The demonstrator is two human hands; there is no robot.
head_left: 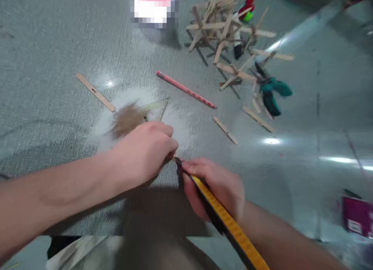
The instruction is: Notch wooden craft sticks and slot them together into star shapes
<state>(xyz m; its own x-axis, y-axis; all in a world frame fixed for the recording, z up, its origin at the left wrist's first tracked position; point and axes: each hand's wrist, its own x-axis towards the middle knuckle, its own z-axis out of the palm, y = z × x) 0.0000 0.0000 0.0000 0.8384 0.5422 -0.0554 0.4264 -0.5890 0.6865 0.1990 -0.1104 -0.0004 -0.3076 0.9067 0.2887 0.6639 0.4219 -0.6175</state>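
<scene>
My left hand (148, 147) is closed near the middle of the table, its fingertips pressed on a small piece too hidden to make out. Just right of it, my right hand (214, 184) is wrapped round a long yellow and black tool (230, 223). The tool's dark tip meets the left fingertips, and its other end runs off the bottom edge. Behind my left hand lie a clear triangular ruler (163, 106) and a brown smear of dust (128, 120) on a whitish patch. A pink pencil (186, 89) lies beyond them.
A wooden stick (95, 92) lies at left, a shorter stick (225, 130) right of the pencil. Crossed sticks (223, 32) are piled at the back, near teal-handled pliers (275, 89). A blurred-out item (153, 7) stands at the top. A magenta packet (357, 213) is at far right.
</scene>
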